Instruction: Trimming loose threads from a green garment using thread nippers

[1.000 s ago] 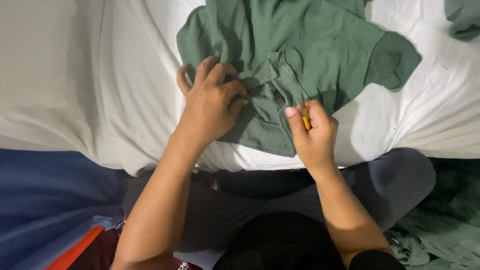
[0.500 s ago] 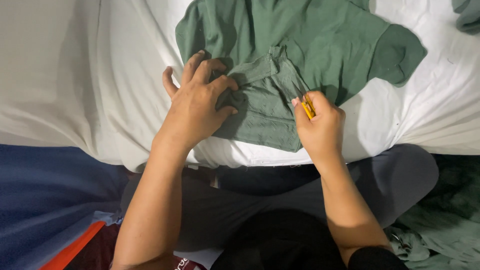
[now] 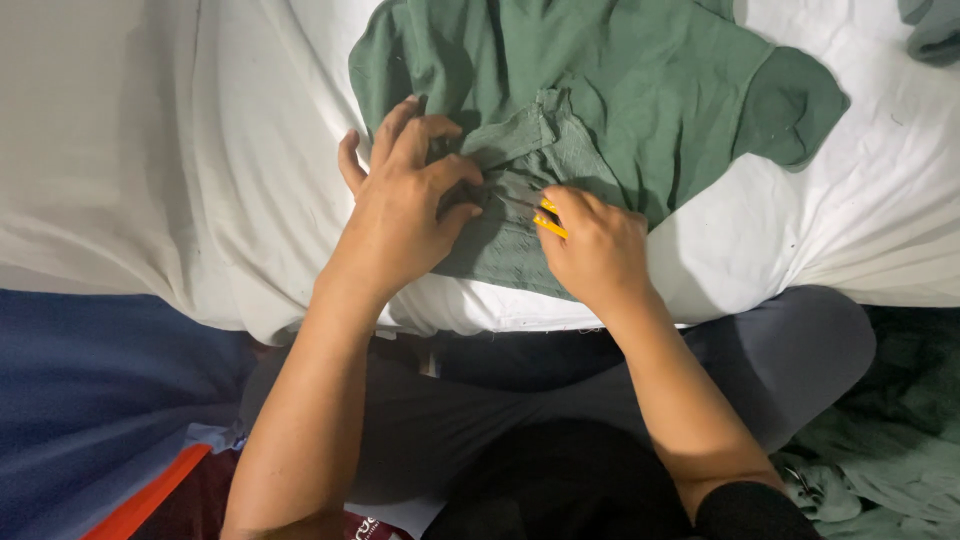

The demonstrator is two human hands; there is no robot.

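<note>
Head view: hands, soft green garment, slim yellow tool.

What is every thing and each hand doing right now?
left hand: fingers bent, pinching the green garment
right hand: closed around the yellow tool
yellow tool: gripped, tip against the fabric
green garment: crumpled, lying on the white sheet
white sheet: spread out, wrinkled
</note>
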